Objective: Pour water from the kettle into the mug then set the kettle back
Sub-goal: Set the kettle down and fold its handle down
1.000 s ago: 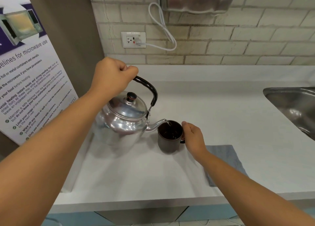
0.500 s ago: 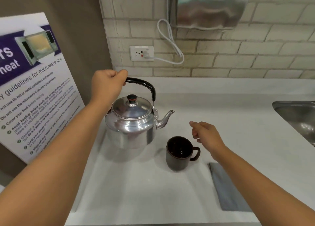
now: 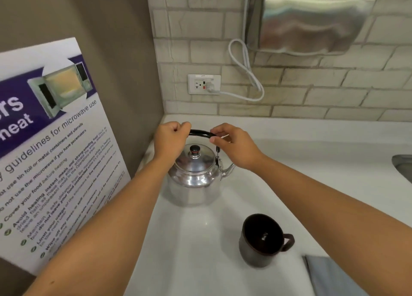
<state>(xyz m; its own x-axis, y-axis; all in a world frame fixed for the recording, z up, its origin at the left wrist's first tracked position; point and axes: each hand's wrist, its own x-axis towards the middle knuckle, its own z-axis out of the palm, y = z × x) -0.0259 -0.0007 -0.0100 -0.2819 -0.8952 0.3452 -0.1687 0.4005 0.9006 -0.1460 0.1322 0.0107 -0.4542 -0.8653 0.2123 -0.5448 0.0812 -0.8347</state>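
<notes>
A shiny metal kettle (image 3: 194,179) with a black handle and black lid knob stands upright on the white counter (image 3: 200,262), back in the corner by the wall. My left hand (image 3: 170,139) is closed around the left end of the handle. My right hand (image 3: 234,146) pinches the handle's right end, above the spout. A dark mug (image 3: 259,240) stands upright nearer to me and to the right of the kettle, its handle pointing right. Neither hand touches the mug.
A microwave guideline poster (image 3: 49,150) leans against the left wall. A wall socket (image 3: 204,84) with a white cord and a steel dispenser (image 3: 310,16) are on the brick wall. A grey cloth (image 3: 332,275) lies right of the mug. A sink edge (image 3: 403,164) shows at far right.
The kettle went from tilted over the mug to upright and back into the corner. My right hand let go of the mug and moved up onto the kettle handle.
</notes>
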